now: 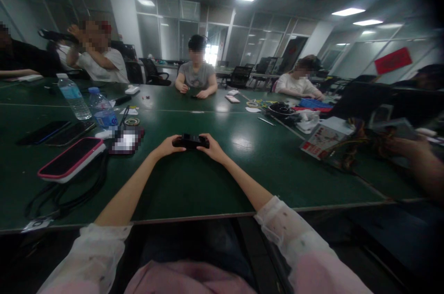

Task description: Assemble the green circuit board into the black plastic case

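Note:
A small black oblong object (189,142) is held level between my two hands, just above the green tabletop; its exact kind I cannot make out. My left hand (168,146) grips its left end, thumb along the near side and fingers behind. The right end sits in the grasp of my right hand (212,147) in the same way. Both forearms reach forward over the table edge.
On the left lie a pink-rimmed device (72,159) with black cables, phones (70,134) and two water bottles (74,97). At right are a clear box (326,139), a pen (266,121) and another person's hand (412,148). Several people sit around the green table (194,187).

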Available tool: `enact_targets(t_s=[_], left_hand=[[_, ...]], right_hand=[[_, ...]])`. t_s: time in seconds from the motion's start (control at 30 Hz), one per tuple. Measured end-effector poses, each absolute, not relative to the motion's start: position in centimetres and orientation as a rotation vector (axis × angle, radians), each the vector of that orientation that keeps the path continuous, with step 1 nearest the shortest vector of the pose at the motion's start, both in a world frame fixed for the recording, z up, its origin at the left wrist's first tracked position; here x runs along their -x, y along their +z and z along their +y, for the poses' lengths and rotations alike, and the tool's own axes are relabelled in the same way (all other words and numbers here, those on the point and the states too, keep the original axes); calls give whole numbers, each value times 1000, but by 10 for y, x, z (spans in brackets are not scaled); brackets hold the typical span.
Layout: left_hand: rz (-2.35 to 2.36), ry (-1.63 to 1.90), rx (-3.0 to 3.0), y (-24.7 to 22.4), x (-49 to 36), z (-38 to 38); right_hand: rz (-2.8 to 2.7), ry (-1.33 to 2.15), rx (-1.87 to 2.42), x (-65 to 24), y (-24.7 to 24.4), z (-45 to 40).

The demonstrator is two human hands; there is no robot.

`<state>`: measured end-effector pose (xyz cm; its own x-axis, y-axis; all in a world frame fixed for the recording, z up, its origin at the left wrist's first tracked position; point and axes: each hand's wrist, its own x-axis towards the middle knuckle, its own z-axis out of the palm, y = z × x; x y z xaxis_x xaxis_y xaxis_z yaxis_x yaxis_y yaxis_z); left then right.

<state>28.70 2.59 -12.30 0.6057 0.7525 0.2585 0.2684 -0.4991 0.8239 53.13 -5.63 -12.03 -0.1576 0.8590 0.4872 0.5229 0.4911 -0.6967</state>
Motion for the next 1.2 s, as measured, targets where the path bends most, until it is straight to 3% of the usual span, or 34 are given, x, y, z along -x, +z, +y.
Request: enact_targets(t_s=[1.2], left_hand=[[817, 666, -2218, -111, -288, 17]], right_hand=[[-1924, 381, 1098, -530, -119, -57]])
